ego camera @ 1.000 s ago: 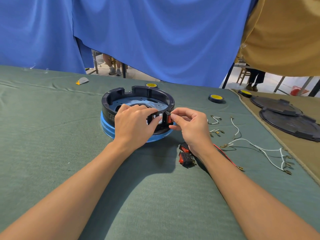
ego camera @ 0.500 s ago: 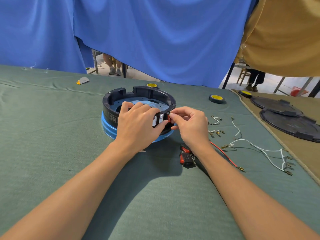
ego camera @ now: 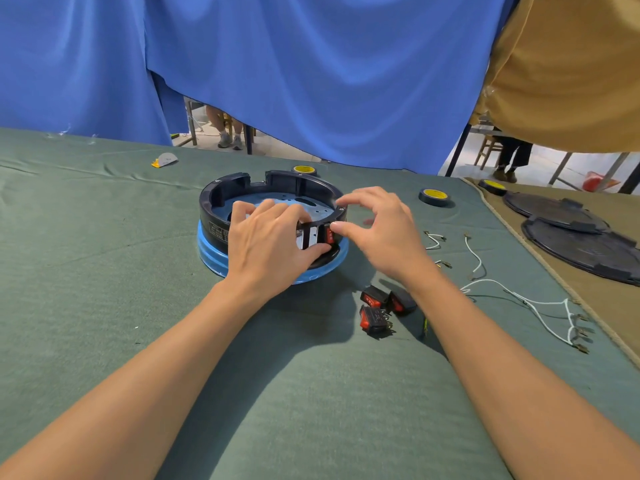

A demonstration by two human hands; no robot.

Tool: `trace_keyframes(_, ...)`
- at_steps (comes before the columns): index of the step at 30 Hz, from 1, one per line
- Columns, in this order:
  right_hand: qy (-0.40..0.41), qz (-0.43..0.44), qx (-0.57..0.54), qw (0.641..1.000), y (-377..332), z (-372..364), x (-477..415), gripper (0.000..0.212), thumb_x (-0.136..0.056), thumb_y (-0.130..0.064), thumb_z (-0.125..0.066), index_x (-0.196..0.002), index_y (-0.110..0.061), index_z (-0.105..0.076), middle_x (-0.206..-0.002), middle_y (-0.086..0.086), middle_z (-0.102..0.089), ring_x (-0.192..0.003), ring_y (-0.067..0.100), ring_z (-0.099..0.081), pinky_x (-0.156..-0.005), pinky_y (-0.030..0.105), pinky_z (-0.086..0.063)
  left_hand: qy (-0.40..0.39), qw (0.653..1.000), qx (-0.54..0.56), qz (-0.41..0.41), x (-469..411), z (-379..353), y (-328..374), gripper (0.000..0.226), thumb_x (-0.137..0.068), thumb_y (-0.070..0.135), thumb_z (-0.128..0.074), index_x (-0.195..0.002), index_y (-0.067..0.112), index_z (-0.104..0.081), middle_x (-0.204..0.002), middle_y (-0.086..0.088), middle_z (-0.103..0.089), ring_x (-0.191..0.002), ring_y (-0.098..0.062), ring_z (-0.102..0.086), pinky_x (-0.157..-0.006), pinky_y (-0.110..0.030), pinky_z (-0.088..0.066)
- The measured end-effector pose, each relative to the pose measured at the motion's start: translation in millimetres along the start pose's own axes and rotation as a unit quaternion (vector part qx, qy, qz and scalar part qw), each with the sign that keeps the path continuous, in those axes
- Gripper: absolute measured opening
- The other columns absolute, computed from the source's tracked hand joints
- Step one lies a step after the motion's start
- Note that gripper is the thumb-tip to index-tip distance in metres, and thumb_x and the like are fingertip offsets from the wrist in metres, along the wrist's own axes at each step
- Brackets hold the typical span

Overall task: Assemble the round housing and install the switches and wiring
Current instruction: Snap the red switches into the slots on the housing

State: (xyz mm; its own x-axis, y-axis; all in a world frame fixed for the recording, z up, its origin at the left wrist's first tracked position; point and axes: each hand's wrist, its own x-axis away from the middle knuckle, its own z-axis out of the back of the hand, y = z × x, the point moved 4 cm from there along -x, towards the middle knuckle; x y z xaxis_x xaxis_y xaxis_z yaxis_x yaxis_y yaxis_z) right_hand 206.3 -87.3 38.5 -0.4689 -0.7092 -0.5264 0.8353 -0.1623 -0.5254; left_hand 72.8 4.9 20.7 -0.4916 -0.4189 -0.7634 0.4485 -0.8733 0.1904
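- One round housing [ego camera: 298, 183], a black ring on a blue base, is sitting mid-table on the green cloth [ego camera: 104, 271].
- One mounted switch [ego camera: 329, 234], red-faced, is sitting in its near wall. Three loose switches [ego camera: 374, 318] are lying together just beside the right forearm.
- Three tape rolls [ego camera: 434, 195] and two black lids [ego camera: 581, 247] are lying farther off, with several white wires [ego camera: 519, 299] to the right.
- The left hand is covering much of the near wall, and the wall label is proving too small to read.
- The left hand [ego camera: 270, 244] is gripping that wall, fingers curling over the rim, thumb outside.
- The right hand [ego camera: 381, 230] is hovering half open, holding nothing. Its thumb is pressing the mounted switch and its index fingertip is touching the rim.
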Motion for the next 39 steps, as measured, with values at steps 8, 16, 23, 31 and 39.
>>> trace_keyframes(8,-0.139,0.015,-0.039,0.989,-4.2,-1.6,-18.8,0.018,-0.086,-0.02,-0.071,-0.103,-0.019,-0.076,-0.107,-0.006,-0.071,-0.109,0.01,-0.06,-0.104,0.033,-0.041,-0.005,1.0,0.01,0.001,-0.3,1.1,-6.9,0.049,-0.068,0.064,-0.075,-0.088,0.02,-0.066,-0.083,0.003,-0.071,-0.078,-0.02,-0.058,-0.08,-0.035,-0.024)
trace_keyframes(16,-0.113,0.02,-0.05,0.992,-4.3,-4.2,-18.5,0.017,-0.083,-0.019,-0.075,-0.099,-0.017,-0.077,-0.102,-0.005,-0.073,-0.106,0.011,-0.061,-0.102,0.03,-0.043,0.001,1.0,-0.002,-0.006,0.0,1.0,-7.0,0.044,-0.066,0.054,-0.082,-0.086,0.018,-0.066,-0.079,0.001,-0.07,-0.077,-0.023,-0.06,-0.076,-0.034,-0.022)
trace_keyframes(23,-0.096,0.028,-0.01,0.995,-3.0,-6.1,-18.2,0.016,-0.084,-0.025,-0.073,-0.1,-0.024,-0.077,-0.105,-0.009,-0.072,-0.111,0.016,-0.06,-0.102,0.043,-0.044,-0.006,1.0,-0.016,-0.005,0.4,-0.3,-4.6,0.043,-0.065,0.051,-0.084,-0.085,0.018,-0.064,-0.08,0.001,-0.071,-0.077,-0.024,-0.061,-0.075,-0.033,-0.021)
trace_keyframes(31,-0.081,0.052,-0.014,0.995,-2.3,-6.5,-15.1,0.016,-0.086,-0.031,-0.071,-0.099,-0.025,-0.077,-0.106,-0.012,-0.071,-0.101,0.005,-0.055,-0.102,0.039,-0.042,0.0,1.0,0.018,-0.016,0.0,2.3,-8.4,0.04,-0.081,0.058,-0.068,-0.089,0.019,-0.067,-0.082,0.003,-0.071,-0.081,-0.023,-0.062,-0.079,-0.035,-0.029)
trace_keyframes(39,-0.077,0.014,-0.009,0.997,-3.3,1.4,-8.4,0.022,-0.087,-0.034,-0.069,-0.108,-0.027,-0.074,-0.114,-0.01,-0.07,-0.119,0.015,-0.056,-0.105,0.039,-0.041,0.027,0.999,0.019,0.017,0.8,-2.4,-8.8,0.037,-0.086,0.054,-0.06,-0.085,0.02,-0.074,-0.08,0.001,-0.073,-0.079,-0.024,-0.063,-0.078,-0.034,-0.028)
